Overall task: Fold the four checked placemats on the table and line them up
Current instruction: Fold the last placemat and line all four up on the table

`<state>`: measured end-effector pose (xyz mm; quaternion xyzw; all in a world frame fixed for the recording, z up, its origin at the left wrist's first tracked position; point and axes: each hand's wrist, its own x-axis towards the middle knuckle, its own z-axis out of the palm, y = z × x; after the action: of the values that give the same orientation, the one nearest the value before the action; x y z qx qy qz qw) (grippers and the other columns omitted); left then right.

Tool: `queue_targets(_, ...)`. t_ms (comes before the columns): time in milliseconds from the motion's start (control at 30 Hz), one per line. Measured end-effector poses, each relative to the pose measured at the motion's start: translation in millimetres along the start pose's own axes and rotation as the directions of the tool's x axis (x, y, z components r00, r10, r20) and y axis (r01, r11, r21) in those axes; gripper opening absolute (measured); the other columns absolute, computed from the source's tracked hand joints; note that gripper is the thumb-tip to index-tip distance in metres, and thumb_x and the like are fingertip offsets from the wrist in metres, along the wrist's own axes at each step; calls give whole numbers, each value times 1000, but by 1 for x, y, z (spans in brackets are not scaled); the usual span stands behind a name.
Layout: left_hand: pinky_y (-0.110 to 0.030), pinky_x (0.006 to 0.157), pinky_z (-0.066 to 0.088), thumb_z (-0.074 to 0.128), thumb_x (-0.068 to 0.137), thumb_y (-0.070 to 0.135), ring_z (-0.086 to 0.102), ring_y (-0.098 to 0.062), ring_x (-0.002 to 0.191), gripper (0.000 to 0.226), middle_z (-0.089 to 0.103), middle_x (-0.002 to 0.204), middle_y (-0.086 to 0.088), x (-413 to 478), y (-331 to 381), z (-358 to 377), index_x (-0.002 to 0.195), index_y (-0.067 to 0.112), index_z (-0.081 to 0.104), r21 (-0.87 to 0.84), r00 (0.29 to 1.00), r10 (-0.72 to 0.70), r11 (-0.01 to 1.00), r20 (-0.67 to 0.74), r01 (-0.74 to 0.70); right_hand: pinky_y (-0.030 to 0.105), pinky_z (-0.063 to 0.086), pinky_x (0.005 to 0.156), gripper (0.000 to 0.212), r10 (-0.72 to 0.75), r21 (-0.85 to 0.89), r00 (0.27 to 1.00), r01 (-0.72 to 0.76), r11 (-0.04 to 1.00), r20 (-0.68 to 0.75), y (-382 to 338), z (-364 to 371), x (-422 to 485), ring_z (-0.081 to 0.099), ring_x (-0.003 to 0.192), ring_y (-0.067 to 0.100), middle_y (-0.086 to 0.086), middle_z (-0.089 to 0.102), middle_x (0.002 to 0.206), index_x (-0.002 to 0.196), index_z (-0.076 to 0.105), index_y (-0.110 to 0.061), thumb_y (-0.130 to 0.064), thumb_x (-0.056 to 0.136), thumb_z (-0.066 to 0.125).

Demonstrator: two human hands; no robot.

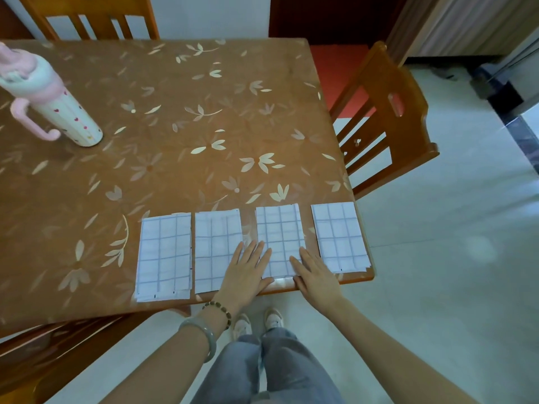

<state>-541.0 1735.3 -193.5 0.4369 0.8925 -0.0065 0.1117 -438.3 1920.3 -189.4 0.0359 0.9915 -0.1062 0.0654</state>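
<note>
Placemats [280,237] of white cloth with a thin blue-grey check lie folded in a row along the near edge of the brown, flower-patterned table [175,112], in the lower middle of the frame. From left to right we see the leftmost placemat [164,258], the second placemat [215,252], the third placemat [280,228] and the rightmost placemat [339,234], with narrow gaps between them. Each is a tall rectangle. Its long axis runs up the frame, away from the table's edge, and one short end points at us. The row climbs slightly towards the right of the frame. Tiny dark marks sit along some of their edges, too small for us to read.

Our left hand [246,271] lies flat across the gap between the second and third placemats, its fingers straight and a little apart. Our right hand [316,275] rests flat on the lower right corner of the third placemat, fingers straight and close together. The left wrist wears a brown bead bracelet [218,309] and a pale green bangle [201,333].

At the upper left stands a white tumbler with a pink lid and handle [58,109], printed with small hearts. A wooden chair [388,112] stands at the right of the table.
</note>
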Motion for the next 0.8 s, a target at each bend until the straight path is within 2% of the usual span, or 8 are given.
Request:
queue_targets(167, -50, 110, 36, 71, 75, 55, 49, -29, 130, 74, 54, 138, -11, 5, 11, 2, 133, 13, 56, -45, 1000, 7, 999, -7, -7, 38, 50, 90, 51, 31, -37, 1000, -31, 999, -3, 5, -3, -6, 63, 110, 31, 19, 64, 119, 113, 67, -9, -25, 67, 84)
queue_targets(267, -49, 109, 37, 64, 79, 59, 47, -29, 132, 73, 53, 140, -11, 5, 10, 2, 135, 13, 53, -59, 999, 25, 998, -19, -26, 38, 45, 95, 51, 62, -34, 998, -62, 998, 8, 4, -2, -8, 59, 117, 32, 18, 60, 127, 119, 63, -9, -32, 75, 76)
queue_targets(333, -47, 112, 28, 42, 88, 66, 46, -28, 133, 73, 50, 143, -11, -3, 1, 0, 137, 13, 49, -76, 999, 34, 996, -26, -36, 41, 36, 101, 51, 48, 9, 999, -48, 999, -4, -2, -3, -7, 52, 124, 34, 19, 54, 134, 128, 57, -10, -34, 83, 62)
queue_targets(400, -46, 110, 21, 22, 89, 71, 44, -29, 134, 82, 46, 146, -13, -18, -18, -2, 141, 12, 43, -93, 1000, -15, 996, -7, 14, 45, 27, 105, 55, 3, 29, 1000, -4, 1000, 24, -15, -11, 2, 46, 129, 35, 20, 48, 139, 133, 52, -11, -36, 84, 49)
queue_targets(467, -47, 112, 15, 19, 86, 77, 35, -31, 139, 90, 36, 151, -15, -39, -43, 0, 147, 13, 34, -94, 996, -92, 991, 3, 92, 47, 12, 111, 60, -66, 47, 996, 63, 997, 57, -34, -18, 15, 33, 138, 35, 20, 37, 147, 139, 45, -14, -39, 85, 45)
queue_targets(567, -47, 114, 9, 20, 80, 84, 30, -33, 141, 99, 31, 153, -18, -70, -72, 3, 149, 14, 29, -109, 973, -218, 968, 78, 226, 44, -13, 112, 67, -169, 57, 970, 162, 985, 176, -62, -21, 33, 2, 146, 32, 15, 10, 158, 151, 15, -23, -44, 93, 41)
queue_targets(633, -46, 116, 4, 18, 79, 86, 31, -34, 140, 101, 32, 152, -20, -83, -83, 3, 149, 14, 30, -111, 957, -263, 955, 121, 276, 47, -17, 111, 67, -213, -2, 942, 221, 975, 259, -77, -18, 44, -9, 146, 30, 12, -1, 160, 151, 4, -26, -50, 96, 34)
queue_targets(800, -46, 115, 1, 13, 85, 78, 37, -35, 137, 91, 39, 148, -19, -85, -85, 3, 145, 13, 39, -74, 961, -257, 961, 101, 265, 50, -18, 111, 64, -235, -91, 913, 279, 956, 335, -89, -10, 53, -11, 146, 30, 12, -3, 159, 151, 11, -25, -54, 97, 29)
